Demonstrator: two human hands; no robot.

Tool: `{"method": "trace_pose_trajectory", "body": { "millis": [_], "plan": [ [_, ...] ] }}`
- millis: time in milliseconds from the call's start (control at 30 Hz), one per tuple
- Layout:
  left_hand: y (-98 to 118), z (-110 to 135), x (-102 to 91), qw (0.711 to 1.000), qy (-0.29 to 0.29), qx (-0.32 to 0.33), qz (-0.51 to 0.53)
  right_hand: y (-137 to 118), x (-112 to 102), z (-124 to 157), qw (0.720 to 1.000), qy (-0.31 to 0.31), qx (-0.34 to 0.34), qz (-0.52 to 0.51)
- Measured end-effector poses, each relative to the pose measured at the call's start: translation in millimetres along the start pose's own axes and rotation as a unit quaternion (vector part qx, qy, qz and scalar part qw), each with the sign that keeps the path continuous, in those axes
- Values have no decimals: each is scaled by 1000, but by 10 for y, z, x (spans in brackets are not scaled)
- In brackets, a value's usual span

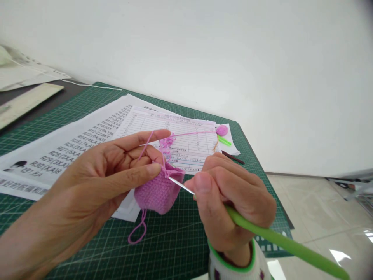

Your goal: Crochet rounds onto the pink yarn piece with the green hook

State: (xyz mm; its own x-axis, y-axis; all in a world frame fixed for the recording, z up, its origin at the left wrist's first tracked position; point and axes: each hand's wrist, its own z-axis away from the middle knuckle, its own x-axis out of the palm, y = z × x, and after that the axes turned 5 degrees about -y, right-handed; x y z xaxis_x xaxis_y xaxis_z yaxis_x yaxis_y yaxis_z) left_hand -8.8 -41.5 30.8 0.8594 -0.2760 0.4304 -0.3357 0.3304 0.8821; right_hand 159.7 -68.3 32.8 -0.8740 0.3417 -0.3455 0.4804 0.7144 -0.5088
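My left hand (110,167) pinches the rim of a small pink crocheted cup (159,192) between thumb and fingers, with the pink yarn (189,133) running over its index finger. My right hand (230,198) is closed round a crochet hook with a long green handle (279,243). The hook's metal tip (179,183) is stuck into the rim of the pink piece. A loose yarn tail (139,231) hangs in a loop below the piece.
A green cutting mat (175,249) covers the table. Printed paper sheets (87,132) lie on it. At the far end lie a small pink crocheted ball (222,130), a green needle (224,140) and a dark stick (232,157). White wall behind, tiled floor at right.
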Motion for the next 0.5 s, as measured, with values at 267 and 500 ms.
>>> {"method": "trace_pose_trajectory", "body": {
  "millis": [267, 500],
  "plan": [
    [-39, -22, -18, 999, -45, -8, -24, 14, -11, -7, 999, -8, 19, -37],
    [-32, 16, -32, 997, -58, -51, -6, -4, 43, 24, 999, 2, 3, 53]
  ]
}}
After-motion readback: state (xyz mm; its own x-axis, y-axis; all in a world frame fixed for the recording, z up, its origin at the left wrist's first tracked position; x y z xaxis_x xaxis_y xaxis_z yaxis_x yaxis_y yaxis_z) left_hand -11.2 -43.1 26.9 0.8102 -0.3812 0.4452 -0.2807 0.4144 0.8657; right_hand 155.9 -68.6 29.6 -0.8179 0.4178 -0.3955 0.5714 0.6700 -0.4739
